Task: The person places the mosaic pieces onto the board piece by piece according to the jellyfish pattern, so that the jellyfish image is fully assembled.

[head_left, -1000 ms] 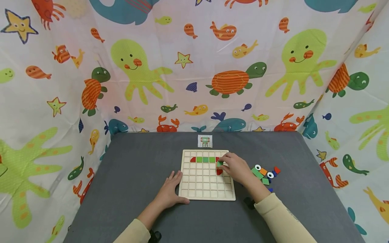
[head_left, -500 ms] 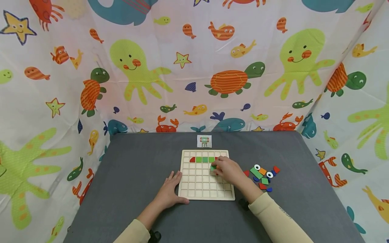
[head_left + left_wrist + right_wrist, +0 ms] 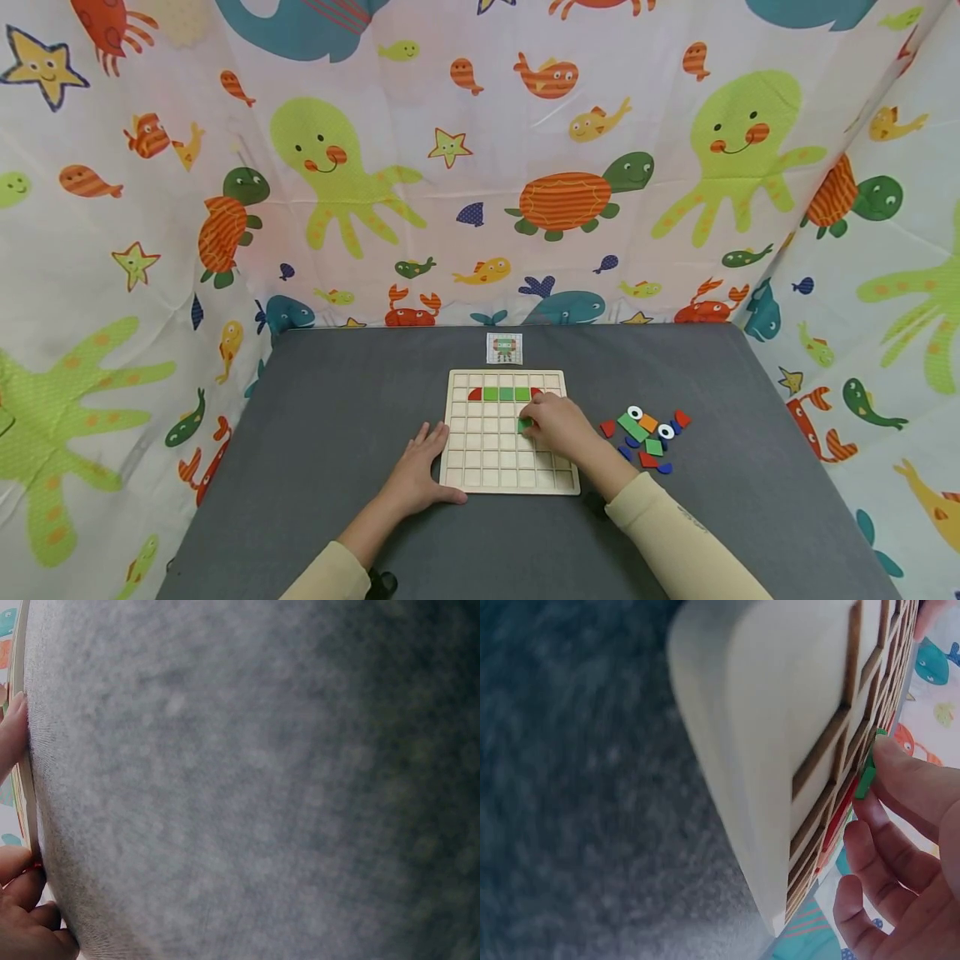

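My left hand (image 3: 420,473) rests at the near left corner of a pale wooden grid board (image 3: 472,479), thumb along the front edge and fingers at the left side. In the left wrist view, its fingers (image 3: 11,739) touch the board's edge. My right hand (image 3: 561,427) pinches a green square tile (image 3: 523,426) between thumb and fingers, right at the board's grid, right of its middle. That tile (image 3: 865,781) shows edge-on in the right wrist view. Along an upper row lie a red rounded tile (image 3: 476,394), several green squares (image 3: 507,394) and another red tile (image 3: 535,392), partly covered by my hand.
A small printed picture card (image 3: 505,348) lies behind the board. To the right, loose tiles are scattered on the grey table (image 3: 337,400): a green piece (image 3: 632,427), an orange one (image 3: 648,423), white rings (image 3: 665,432), red pieces (image 3: 648,459) and blue half-rounds (image 3: 664,468).
My right hand has moved left and slightly toward me across the board with the green tile. More loose tiles show beside the right forearm. My left hand has stayed in place.
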Tool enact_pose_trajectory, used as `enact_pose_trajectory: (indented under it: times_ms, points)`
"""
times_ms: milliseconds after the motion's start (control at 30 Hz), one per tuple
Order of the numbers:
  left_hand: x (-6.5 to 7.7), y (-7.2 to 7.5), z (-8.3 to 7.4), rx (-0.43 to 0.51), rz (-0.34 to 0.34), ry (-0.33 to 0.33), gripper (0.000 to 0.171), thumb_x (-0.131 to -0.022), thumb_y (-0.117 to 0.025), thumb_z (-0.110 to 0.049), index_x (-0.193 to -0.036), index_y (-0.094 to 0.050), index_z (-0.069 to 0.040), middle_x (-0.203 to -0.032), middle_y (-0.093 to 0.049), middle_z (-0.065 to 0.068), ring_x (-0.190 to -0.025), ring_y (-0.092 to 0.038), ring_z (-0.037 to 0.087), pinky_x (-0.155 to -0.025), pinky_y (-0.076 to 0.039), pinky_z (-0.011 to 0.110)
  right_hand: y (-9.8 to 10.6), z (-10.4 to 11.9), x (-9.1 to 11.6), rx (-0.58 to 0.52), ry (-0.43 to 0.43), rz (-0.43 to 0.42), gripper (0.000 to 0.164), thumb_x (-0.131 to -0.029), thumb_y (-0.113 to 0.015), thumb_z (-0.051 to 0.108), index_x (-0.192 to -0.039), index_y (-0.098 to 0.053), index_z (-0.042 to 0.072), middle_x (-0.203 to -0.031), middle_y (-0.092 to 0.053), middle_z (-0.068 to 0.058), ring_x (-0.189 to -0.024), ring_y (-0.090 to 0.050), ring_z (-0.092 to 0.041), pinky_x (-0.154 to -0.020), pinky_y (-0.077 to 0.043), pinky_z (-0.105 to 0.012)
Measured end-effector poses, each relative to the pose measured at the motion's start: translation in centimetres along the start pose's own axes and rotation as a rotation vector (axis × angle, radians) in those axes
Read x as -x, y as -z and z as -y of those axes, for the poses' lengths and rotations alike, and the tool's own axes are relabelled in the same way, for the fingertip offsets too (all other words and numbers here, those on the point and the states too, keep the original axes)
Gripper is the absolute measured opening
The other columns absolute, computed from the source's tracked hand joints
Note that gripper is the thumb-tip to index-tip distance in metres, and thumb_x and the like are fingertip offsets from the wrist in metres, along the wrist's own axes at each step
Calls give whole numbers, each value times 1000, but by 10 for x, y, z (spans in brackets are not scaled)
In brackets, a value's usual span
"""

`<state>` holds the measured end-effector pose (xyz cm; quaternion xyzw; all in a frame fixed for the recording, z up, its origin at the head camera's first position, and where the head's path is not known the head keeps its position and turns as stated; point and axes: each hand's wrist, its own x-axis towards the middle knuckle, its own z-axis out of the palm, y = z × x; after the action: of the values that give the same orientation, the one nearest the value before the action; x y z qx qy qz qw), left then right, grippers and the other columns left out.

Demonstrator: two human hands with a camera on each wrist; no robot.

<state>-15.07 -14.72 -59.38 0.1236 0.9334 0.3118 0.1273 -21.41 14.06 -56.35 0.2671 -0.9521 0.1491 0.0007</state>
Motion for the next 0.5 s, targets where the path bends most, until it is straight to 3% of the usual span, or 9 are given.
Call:
enact_pose_trajectory:
  times_ms: [500]
  points:
    - [-1,0,-1,-2,3,9,124,-64,-93,-51,-160,-27,-7,-167,-25,10,-157,-12,35,-125,-18,58,-1,0,-6,39,-4,-4,18,-83,-84,21,-100,-79,18,-95,-70,0,-85,-64,-22,-64,-52,-37]
